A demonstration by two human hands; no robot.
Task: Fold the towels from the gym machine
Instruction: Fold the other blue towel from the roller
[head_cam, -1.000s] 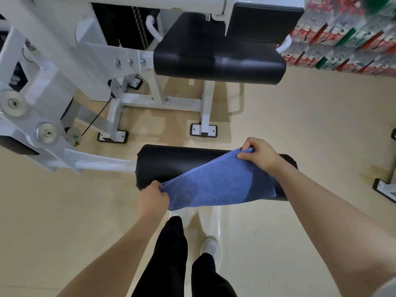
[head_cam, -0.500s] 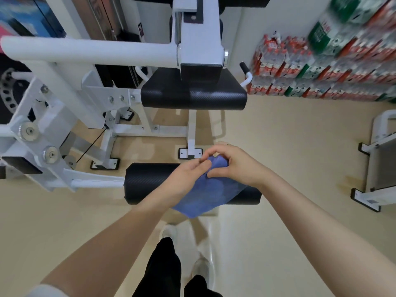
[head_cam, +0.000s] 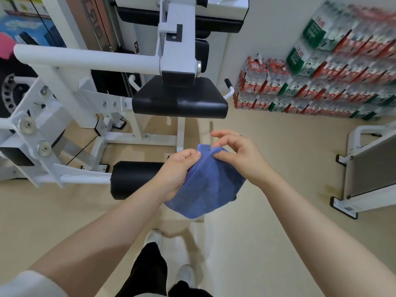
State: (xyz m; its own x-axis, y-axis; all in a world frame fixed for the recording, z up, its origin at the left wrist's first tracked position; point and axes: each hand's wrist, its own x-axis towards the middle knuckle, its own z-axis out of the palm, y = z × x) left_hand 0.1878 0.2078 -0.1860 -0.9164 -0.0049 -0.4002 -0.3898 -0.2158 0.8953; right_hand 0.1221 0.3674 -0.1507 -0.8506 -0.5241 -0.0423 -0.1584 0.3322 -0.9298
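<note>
Head view shows us standing over the gym machine with one blue towel lifted in both hands above the black roller pad. Our left hand grips the towel's stitched edge, its fingers curled round the cloth near the top. Our right hand meets it at the upper edge, thumb and forefinger pinching the hem while the other fingers lift loosely away. The two held edges sit together at the top and the cloth hangs below them doubled, so we judge the first fold as made, with the edges just being matched up. It looks bunched and uneven along the bottom, so we would say it needs squaring and probably another fold before it counts as finished. We see no other towel on the seat pad or the white frame, and no stack of folded ones anywhere on the floor, so how many remain we cannot tell. Nor can we see where a finished towel should be set down
</note>
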